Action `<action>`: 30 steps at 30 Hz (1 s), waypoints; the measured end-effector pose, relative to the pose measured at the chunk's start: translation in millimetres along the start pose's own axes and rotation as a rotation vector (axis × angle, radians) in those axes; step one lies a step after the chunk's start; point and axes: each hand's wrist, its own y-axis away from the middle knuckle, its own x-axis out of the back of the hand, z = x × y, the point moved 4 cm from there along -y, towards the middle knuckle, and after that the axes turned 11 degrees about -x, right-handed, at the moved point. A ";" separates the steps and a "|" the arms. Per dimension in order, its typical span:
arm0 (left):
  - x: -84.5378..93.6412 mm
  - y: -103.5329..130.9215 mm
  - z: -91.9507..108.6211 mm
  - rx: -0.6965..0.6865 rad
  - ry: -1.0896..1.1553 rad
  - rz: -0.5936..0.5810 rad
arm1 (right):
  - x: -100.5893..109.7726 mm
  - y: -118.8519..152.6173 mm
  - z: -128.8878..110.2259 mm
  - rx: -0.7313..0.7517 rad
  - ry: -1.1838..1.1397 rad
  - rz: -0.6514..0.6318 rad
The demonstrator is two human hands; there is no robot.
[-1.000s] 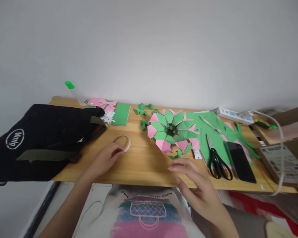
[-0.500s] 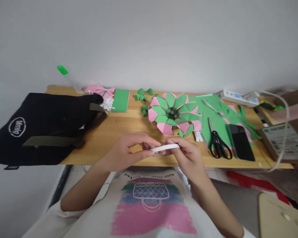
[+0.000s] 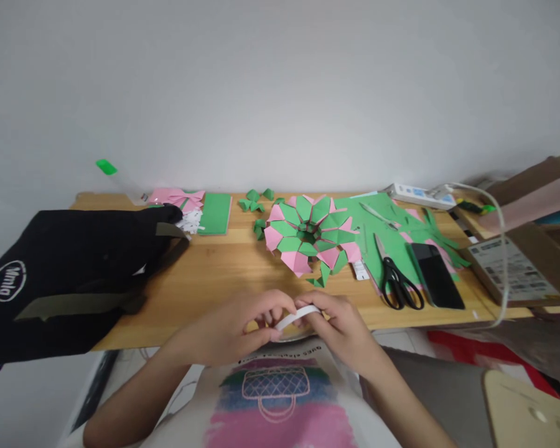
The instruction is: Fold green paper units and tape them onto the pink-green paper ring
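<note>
A narrow white strip (image 3: 297, 316), bowed in a curve, spans between my two hands near the table's front edge. My left hand (image 3: 256, 320) pinches its left end between thumb and fingers. The right end is gripped by my right hand (image 3: 329, 320). Just beyond the hands lies a round folded-paper piece (image 3: 310, 231) of green and pink petals with a hole in its middle. A small green folded piece (image 3: 323, 275) touches the table at its near side.
Black scissors (image 3: 398, 283) and a phone (image 3: 436, 274) lie to the right on green paper sheets (image 3: 368, 218). A black bag (image 3: 84, 267) covers the left side. A green pad (image 3: 215, 213) and small green folded pieces (image 3: 254, 199) are at the back. A cardboard box (image 3: 527, 267) stands right.
The view has shifted, so the table and its things appear lower and slightly left. The strip looks more steeply curved between my hands, and both hands still hold it.
</note>
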 end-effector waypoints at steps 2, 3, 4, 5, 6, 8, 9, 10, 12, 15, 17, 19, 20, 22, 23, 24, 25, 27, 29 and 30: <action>-2.1 0.4 -2.8 0.035 0.054 0.002 | 0.4 3.0 6.4 -0.050 0.023 -0.041; -3.0 0.3 -4.5 0.047 0.093 0.014 | 0.6 4.0 9.2 -0.071 0.030 -0.055; -3.7 -0.1 -6.3 0.056 0.130 0.027 | 0.9 4.6 11.3 -0.085 0.035 -0.064; -4.4 -0.8 -7.8 0.059 0.156 0.040 | 1.0 4.8 12.2 -0.092 0.042 -0.068; -4.9 -2.0 -8.7 0.051 0.166 0.047 | 0.7 4.7 12.2 -0.098 0.053 -0.071; -6.2 -5.1 -9.0 0.030 0.129 0.023 | 0.4 4.3 9.2 -0.100 0.079 -0.073; -6.4 -6.5 -8.6 0.023 0.091 0.007 | 1.2 4.5 6.8 -0.099 0.096 -0.072; -6.3 -7.7 -8.0 0.021 0.056 -0.004 | 3.2 5.1 4.4 -0.093 0.115 -0.077; -4.7 -8.4 -7.4 0.040 0.033 0.000 | 12.6 8.3 1.9 -0.066 0.140 -0.117; 1.5 -5.0 -8.4 0.037 0.139 0.097 | 52.4 14.5 16.1 -0.086 0.165 -0.032; 8.1 -0.3 -11.5 0.005 0.210 0.198 | 100.0 19.6 45.4 -0.346 0.329 0.351; 15.3 5.0 -17.0 -0.023 0.280 0.288 | 140.3 27.5 77.7 -0.674 0.648 0.620; 18.9 7.3 -20.2 -0.035 0.322 0.325 | 152.5 28.8 93.3 -0.799 0.771 0.612; 26.5 10.7 -26.4 -0.050 0.415 0.392 | 165.2 26.8 118.0 -0.860 0.794 0.553; 30.9 11.9 -29.3 -0.048 0.452 0.435 | 168.0 25.5 127.4 -0.873 0.788 0.528; 35.7 12.6 -31.7 -0.040 0.482 0.479 | 169.4 24.3 134.5 -0.875 0.768 0.512; 40.7 13.0 -33.5 -0.028 0.501 0.523 | 170.4 23.7 139.9 -0.884 0.752 0.506; 51.6 13.3 -35.7 0.011 0.490 0.621 | 172.3 24.4 145.7 -0.904 0.710 0.505; 62.6 13.8 -36.6 0.052 0.437 0.727 | 172.5 26.8 145.5 -0.908 0.640 0.468; 67.6 14.1 -37.0 0.072 0.407 0.777 | 171.4 28.2 142.5 -0.882 0.538 0.454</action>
